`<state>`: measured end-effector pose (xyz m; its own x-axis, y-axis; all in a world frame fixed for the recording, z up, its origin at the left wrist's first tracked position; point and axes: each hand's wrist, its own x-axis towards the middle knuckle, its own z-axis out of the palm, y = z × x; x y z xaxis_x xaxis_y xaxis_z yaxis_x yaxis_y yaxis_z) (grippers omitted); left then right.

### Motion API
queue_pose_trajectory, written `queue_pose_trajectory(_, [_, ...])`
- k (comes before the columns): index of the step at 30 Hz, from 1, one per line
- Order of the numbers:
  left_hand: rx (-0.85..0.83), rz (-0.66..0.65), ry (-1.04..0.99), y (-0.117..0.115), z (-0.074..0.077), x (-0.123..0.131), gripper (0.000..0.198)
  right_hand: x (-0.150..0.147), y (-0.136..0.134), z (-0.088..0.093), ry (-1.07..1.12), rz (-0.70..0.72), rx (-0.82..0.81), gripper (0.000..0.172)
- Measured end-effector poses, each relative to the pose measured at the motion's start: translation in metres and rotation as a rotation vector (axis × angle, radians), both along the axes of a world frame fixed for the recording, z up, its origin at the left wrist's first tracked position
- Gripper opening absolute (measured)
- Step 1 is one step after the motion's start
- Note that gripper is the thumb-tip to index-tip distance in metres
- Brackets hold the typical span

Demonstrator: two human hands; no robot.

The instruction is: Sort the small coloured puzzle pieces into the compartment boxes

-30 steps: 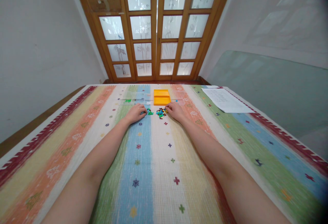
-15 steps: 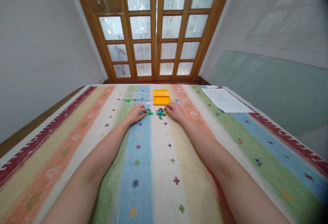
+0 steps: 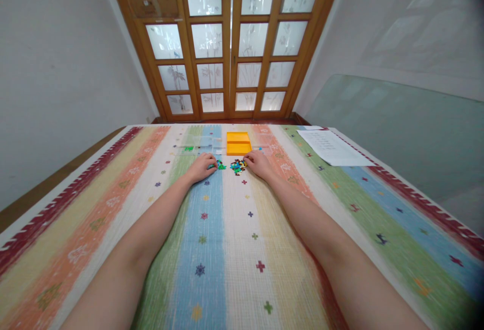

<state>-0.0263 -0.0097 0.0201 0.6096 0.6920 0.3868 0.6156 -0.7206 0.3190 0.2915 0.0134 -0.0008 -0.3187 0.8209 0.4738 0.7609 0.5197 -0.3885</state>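
My left hand [image 3: 203, 167] rests on the cloth with its fingers curled together at the left side of a small group of green pieces [image 3: 221, 166]. What its fingertips hold, if anything, is too small to make out. To the right lies a mixed pile of tiny coloured pieces [image 3: 238, 167], in blue, green, yellow, dark brown and white. My right hand [image 3: 257, 163] touches the pile's right edge, thumb and fingers drawn together. Whatever is between those fingertips is hidden. Just behind the pile stands an open yellow box [image 3: 239, 148] with two parts.
Clear plastic trays flank the yellow box; the left one holds some green pieces [image 3: 189, 148], the right one a blue piece [image 3: 260, 148]. Printed paper [image 3: 333, 147] lies at the far right. A striped tablecloth [image 3: 242, 239] covers the table, with glazed wooden doors [image 3: 230, 62] beyond.
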Motion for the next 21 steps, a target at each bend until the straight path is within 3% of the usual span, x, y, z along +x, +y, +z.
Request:
queue_pose_trajectory(6, [-0.054,0.132,-0.117,0.002,-0.003,0.002,0.016,0.001,0.000,-0.001,0.000,0.007,0.006,0.018])
queue_pose_trajectory(15, [-0.252,0.314,-0.653,0.027,-0.024,-0.012,0.017,-0.001,-0.003,0.003,0.003,0.005,-0.004,0.018])
queue_pose_trajectory(21, [-0.297,0.460,-0.877,0.039,-0.031,-0.024,0.023,0.000,-0.002,0.002,0.003,0.005,-0.001,0.018])
